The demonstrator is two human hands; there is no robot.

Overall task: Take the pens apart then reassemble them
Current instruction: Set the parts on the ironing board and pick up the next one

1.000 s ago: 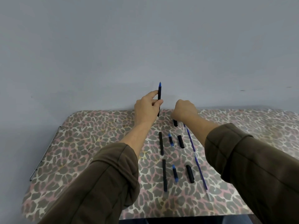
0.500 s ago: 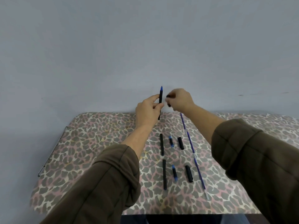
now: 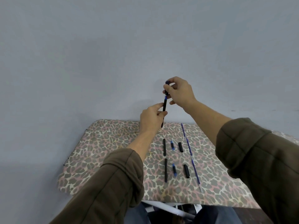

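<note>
Left hand (image 3: 151, 118) pinches pen (image 3: 164, 106) upright; right hand (image 3: 180, 92) fingers pinch cap (image 3: 166, 92) at pen tip.

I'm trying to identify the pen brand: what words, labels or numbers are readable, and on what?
None readable.
The pen in the left hand, the cap in the right hand and the loose parts on the table show no legible print; any marking is too small.
</note>
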